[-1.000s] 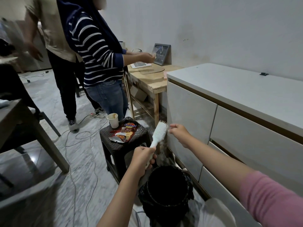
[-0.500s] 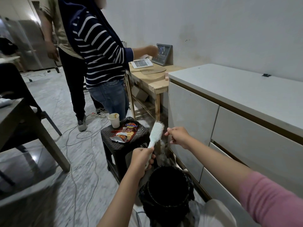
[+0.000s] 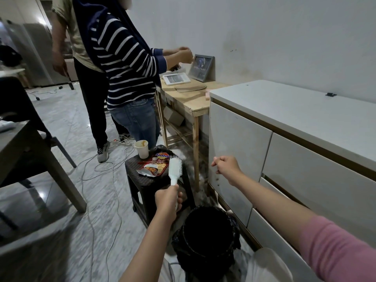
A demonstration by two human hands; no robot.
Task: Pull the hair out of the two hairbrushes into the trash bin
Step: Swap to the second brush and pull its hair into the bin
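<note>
My left hand (image 3: 167, 201) grips the handle of a white hairbrush (image 3: 175, 167), held upright with its bristles turned right. My right hand (image 3: 226, 167) is pinched shut to the right of the brush, about a hand's width away from it; thin strands of hair seem to stretch from the bristles to my fingers, faint and hard to make out. A black trash bin (image 3: 205, 239) lined with a black bag stands on the floor below both hands. A second hairbrush is not in view.
A dark plastic stool (image 3: 142, 180) behind the brush carries a paper cup (image 3: 142, 148) and a snack wrapper (image 3: 155, 164). A white cabinet (image 3: 284, 139) runs along the right. Two people stand by a wooden table (image 3: 189, 98). Cables (image 3: 97, 169) trail over the floor.
My right hand has pulled away to the right of the brush. The brush has dropped lower and tilted left. The striped-sleeved person has brought both hands together over the wooden table.
</note>
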